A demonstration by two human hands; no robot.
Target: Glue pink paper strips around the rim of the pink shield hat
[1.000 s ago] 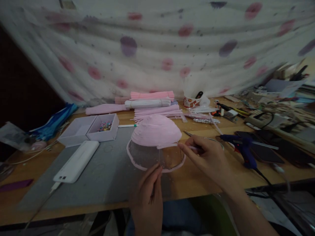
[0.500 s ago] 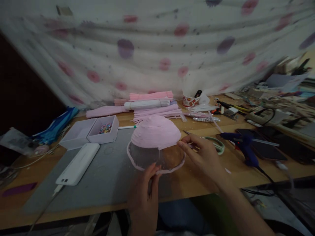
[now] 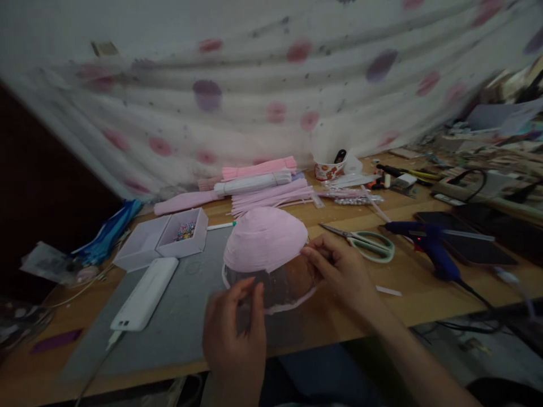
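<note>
Wrapping pink strips round an upturned clear bowl (image 3: 271, 282) looks to be the step in hand; the next move likely calls for pressing the strip end flat. The right hand (image 3: 339, 271) pinches the pink covering (image 3: 265, 237) at its edge, and the left hand (image 3: 235, 333), fingers closed, steadies the bowl's near rim; the bowl sits between both hands on the desk (image 3: 403, 282)

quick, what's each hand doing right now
Left hand: fingers curled, touching the near side of the clear bowl.
Right hand: pinched on the pink wrap at its lower edge.
</note>
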